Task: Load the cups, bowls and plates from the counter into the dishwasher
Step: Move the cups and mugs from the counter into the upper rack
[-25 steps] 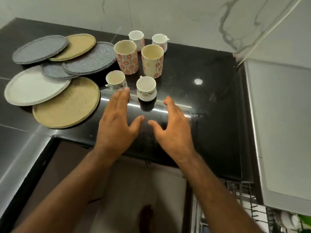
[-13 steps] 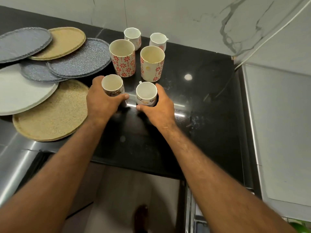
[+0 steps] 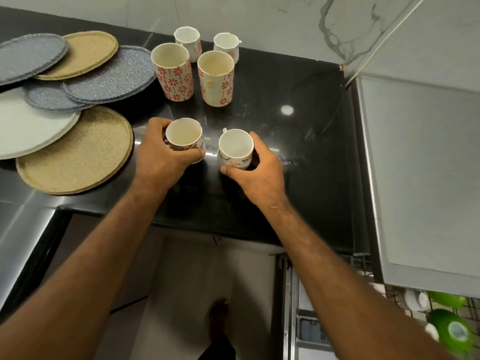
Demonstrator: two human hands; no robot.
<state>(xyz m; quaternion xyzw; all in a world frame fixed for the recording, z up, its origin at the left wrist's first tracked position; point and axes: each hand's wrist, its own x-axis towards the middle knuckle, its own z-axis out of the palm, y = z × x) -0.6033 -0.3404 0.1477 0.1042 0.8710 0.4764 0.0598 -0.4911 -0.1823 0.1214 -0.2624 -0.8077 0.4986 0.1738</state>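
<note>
Both bare forearms reach out over the counter [image 3: 306,183]; the left hand [image 3: 161,159] grips the left cup [image 3: 185,135], the right hand [image 3: 255,170] the right cup [image 3: 235,148]

The surface [image 3: 298,157] is shiny black. The left tall cup [image 3: 172,71] and the right tall cup [image 3: 216,77] are white with red flowers and rows of red dots. The near-left small cup [image 3: 185,137] and the near-right small cup [image 3: 235,149] are white with dark twigs and little flowers. The big near plate [image 3: 75,152] and the far tan plate [image 3: 80,53] are sandy tan. The white plate [image 3: 28,126] is plain. The grey plate by the tall cups [image 3: 109,76] has light speckles. The wall [image 3: 259,19] is white with grey lines.
</note>
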